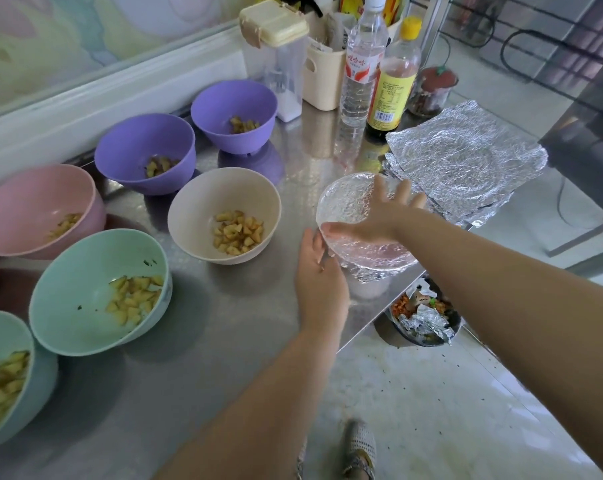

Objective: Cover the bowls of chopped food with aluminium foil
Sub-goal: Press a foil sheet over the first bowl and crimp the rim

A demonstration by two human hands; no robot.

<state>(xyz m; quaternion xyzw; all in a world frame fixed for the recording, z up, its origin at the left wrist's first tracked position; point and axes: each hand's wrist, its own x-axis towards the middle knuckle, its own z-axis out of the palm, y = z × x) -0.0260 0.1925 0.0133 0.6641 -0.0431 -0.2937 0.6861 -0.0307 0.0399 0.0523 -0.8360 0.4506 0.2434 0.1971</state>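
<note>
The covered bowl (353, 202) stood at the right edge of the tabletop (223, 341), directly in front of the person, and both hands were on it. The right hand (379, 216) lay flat on the foil skin stretched over the bowl's mouth, with its fingers spread wide and straight, pressing down and gripping nothing. The left hand (322, 282) sat against the bowl's left wall, where the foil turned down over the rim. From where I stood I could not tell how far its fingers wrapped round that wall.

The stack of foil sheets (466, 168) lay just beyond the bowl and to its right, so the right hand was plainly the nearer one for a fresh sheet. The cream bowl (223, 216), uncovered with chopped pieces in it, sat just to the left, closest to the left hand. Five more uncovered bowls were further left. I judged this bowl nearly sealed and the cream one the likely next.
</note>
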